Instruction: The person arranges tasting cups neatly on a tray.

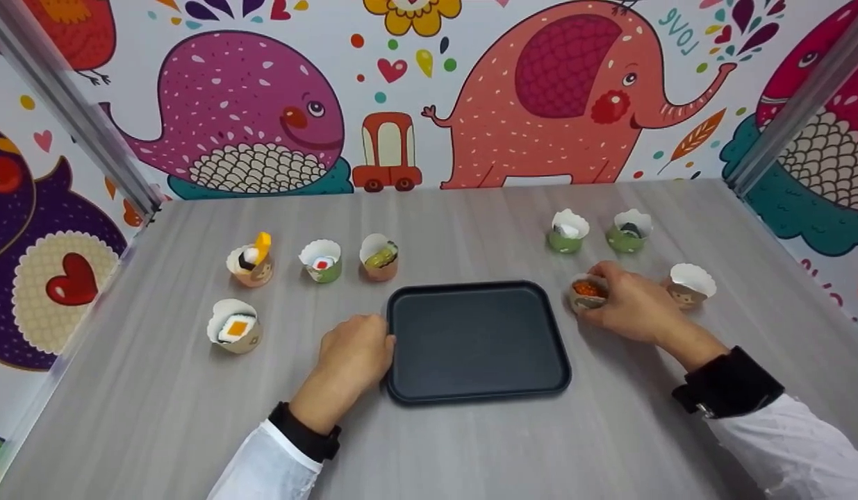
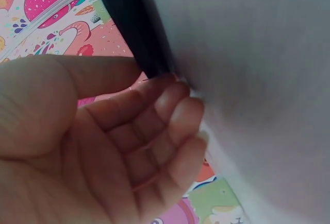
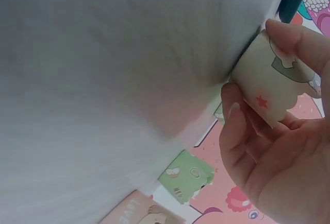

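Observation:
A dark rectangular tray [image 1: 479, 344] lies in the middle of the table. My left hand [image 1: 353, 354] pinches its left edge between thumb and curled index finger, as the left wrist view shows. Just off the tray's right side, my right hand [image 1: 633, 305] grips a scalloped paper cup [image 3: 265, 74] between thumb and fingers. Inside that cup sits an orange, roe-like piece [image 1: 587, 289]. In the right wrist view the cup's base is close against the tabletop.
Behind my right hand stand two green paper cups [image 1: 565, 242] and a pinkish cup [image 1: 687, 297]. Left of the tray are several more cups, including one with a yellow-topped piece [image 1: 251, 264] and a beige one [image 1: 237, 339]. A cartoon-printed wall [image 1: 470, 90] bounds the back.

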`<state>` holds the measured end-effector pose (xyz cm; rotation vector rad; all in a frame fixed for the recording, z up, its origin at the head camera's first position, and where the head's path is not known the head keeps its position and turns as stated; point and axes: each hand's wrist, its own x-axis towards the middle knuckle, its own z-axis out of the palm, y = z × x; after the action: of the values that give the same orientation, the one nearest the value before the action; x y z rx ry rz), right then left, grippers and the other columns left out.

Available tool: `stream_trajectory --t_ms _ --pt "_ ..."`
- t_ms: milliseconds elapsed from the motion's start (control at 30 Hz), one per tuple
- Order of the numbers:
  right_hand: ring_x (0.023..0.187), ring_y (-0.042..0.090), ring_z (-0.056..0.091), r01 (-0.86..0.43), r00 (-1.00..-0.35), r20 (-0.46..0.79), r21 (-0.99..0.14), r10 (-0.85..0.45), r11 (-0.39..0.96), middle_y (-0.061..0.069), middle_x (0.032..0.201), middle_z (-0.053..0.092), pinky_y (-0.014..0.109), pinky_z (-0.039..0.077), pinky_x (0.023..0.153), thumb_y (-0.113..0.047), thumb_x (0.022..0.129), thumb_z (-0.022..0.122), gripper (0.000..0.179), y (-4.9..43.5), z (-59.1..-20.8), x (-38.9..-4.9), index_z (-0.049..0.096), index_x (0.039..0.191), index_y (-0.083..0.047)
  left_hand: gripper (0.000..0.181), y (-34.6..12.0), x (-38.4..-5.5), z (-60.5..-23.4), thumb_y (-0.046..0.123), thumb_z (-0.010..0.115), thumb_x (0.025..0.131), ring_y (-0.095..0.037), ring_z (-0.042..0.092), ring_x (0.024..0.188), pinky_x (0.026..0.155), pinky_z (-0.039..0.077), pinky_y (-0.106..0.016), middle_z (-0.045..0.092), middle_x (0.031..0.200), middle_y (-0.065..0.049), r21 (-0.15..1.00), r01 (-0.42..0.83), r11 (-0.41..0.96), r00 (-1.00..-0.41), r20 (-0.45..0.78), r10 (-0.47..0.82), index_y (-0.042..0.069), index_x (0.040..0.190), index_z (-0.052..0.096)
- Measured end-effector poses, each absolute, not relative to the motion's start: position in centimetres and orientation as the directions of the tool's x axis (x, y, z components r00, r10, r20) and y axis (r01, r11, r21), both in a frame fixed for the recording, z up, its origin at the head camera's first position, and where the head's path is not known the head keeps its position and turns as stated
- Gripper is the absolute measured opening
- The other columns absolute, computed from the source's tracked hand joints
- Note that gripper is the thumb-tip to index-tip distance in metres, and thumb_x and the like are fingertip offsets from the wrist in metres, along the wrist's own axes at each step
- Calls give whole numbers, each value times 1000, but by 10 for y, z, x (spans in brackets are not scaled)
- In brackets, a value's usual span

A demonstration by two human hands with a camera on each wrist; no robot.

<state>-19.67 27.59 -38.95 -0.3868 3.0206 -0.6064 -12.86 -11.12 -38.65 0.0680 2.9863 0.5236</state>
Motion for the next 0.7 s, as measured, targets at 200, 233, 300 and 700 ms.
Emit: stream_trajectory --t_ms 200,233,300,700 --pt "90 32 66 -263 -960 29 -417 -277 870 17 105 73 49 50 80 -26 83 84 55 265 -381 -198 59 125 -1 18 -112 -128 -388 16 72 97 -37 73 81 64 57 -52 74 88 -16 324 56 944 -995 -63 81 1 88 74" --pt "90 32 66 -271 -958 31 -416 -284 868 17 105 73 50 51 81 -26 83 83 55 262 -381 -198 58 126 -1 18 -112 -128 -388 16 72 98 -37 73 81 64 57 -52 74 89 -16 326 56 944 -995 -65 81 1 88 74" --pt "90 33 66 -288 -954 39 -403 -298 869 18 105 72 52 52 82 -25 83 83 55 256 -379 -198 58 126 0 18 -112 -128 -389 16 72 98 -37 72 82 64 56 -52 74 89 -16 333 51 942 -994 -77 81 1 90 75" --pt "90 32 68 -382 -921 90 -401 -379 833 14 101 73 53 53 82 -24 81 85 53 210 -369 -198 59 122 -3 18 -112 -129 -388 17 71 99 -37 72 84 68 57 -52 74 91 -17 345 41 938 -992 -97 80 0 94 75"
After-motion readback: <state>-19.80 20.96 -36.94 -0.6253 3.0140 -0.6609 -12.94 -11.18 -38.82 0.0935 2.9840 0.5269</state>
